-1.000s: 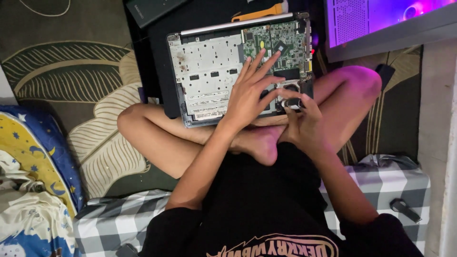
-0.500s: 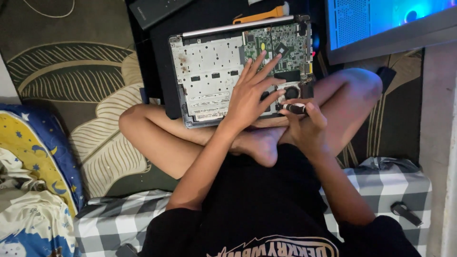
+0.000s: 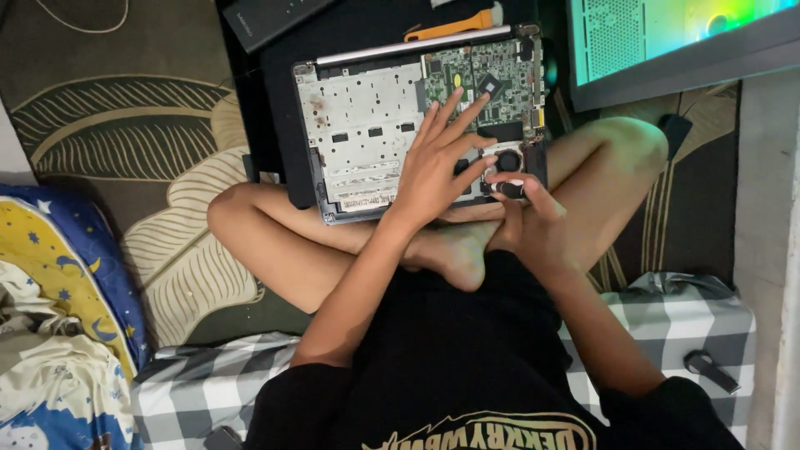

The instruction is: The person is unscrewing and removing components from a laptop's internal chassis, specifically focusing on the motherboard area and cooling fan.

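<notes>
So there's an opened-up laptop (image 3: 417, 125) sitting bottom side up on the person's crossed legs, with the cover off so you can see the silver metal frame on one side and the green circuit board (image 3: 483, 75) on the other. Everything below is placed relative to that laptop.

The left hand (image 3: 437, 162) lies flat on the laptop, fingers spread apart and pointing up toward the circuit board, palm pressing on the lower middle part. It's not gripping anything, just resting there wide open. The right hand (image 3: 525, 221) is at the laptop's lower right corner, right beside the round black fan (image 3: 507, 160). Its fingers are curled in around a small dark tool (image 3: 510, 190), pinched at the tip, though the tool is too small to say what kind it is. The two hands are just beside each other, the left thumb nearly touching the right fingers.

Just past the laptop's top edge there's an orange plastic pry tool (image 3: 454, 25) lying on a black mat. Up and to the right of the laptop is a computer case (image 3: 667, 42) glowing green and blue. To the left of the laptop is a rug with a big leaf pattern (image 3: 125, 150), and further down left a blue and yellow blanket (image 3: 50, 275). Below the laptop the person sits on a grey checked cushion (image 3: 692, 325), with a small dark object lying on it that I can't make out
</notes>
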